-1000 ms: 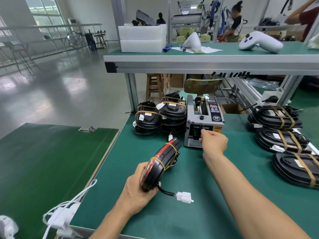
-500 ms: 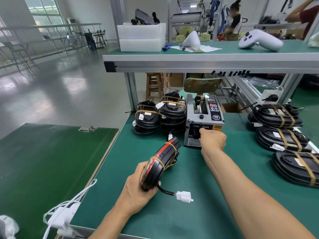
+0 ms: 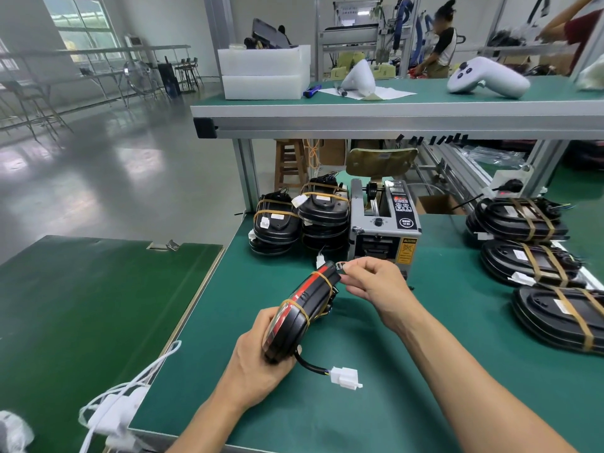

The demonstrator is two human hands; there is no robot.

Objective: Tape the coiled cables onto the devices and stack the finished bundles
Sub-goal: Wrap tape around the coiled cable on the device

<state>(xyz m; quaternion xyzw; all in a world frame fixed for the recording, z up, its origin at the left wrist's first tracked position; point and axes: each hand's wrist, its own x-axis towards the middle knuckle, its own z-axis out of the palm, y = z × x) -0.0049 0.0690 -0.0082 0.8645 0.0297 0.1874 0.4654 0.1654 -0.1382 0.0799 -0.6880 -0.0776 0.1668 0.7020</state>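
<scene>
My left hand grips the near end of a black device with a red stripe, tilted on edge above the green table. Two yellow-brown bands cross it, and its cable ends in a white connector lying on the mat. My right hand pinches a small clear piece of tape at the device's far end. Just behind stands the grey tape dispenser. Stacked taped bundles sit left of the dispenser.
Three more black banded devices lie in a row at the right of the table. A raised shelf spans above with white foam boxes and a white controller. A second green table lies left, with white cables at its near corner.
My right hand has drawn back from the dispenser's outlet with a piece of tape and come to the device's far end. The left hand has kept the device almost in place.
</scene>
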